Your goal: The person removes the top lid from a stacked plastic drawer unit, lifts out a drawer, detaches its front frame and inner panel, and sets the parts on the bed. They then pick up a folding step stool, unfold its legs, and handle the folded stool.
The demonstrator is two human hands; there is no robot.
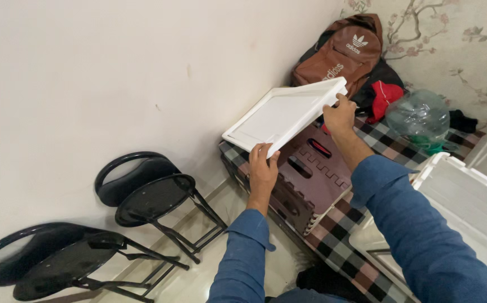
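Blue sleeves nearest, left hand point(262, 166) clamped on the near edge of the white plastic panel point(281, 114) and right hand point(339, 115) gripping its far side, held tilted above the brown folding stool point(311, 179) on the checked mattress's point(389, 147) wall-side edge; best kept level, grips balanced.

The white tray point(280, 115) covers the upper left part of the brown stool point(311, 179), and the fingers of both hands curl out of sight behind its rim. At lower left of the frame, the nearer black chair point(69, 261) loses its feet past the bottom edge. The white crate point(468, 207) at right runs off the frame. The backpack point(341, 53) hides behind the tray's far corner. The dark thing at bottom centre is too cut off to tell.
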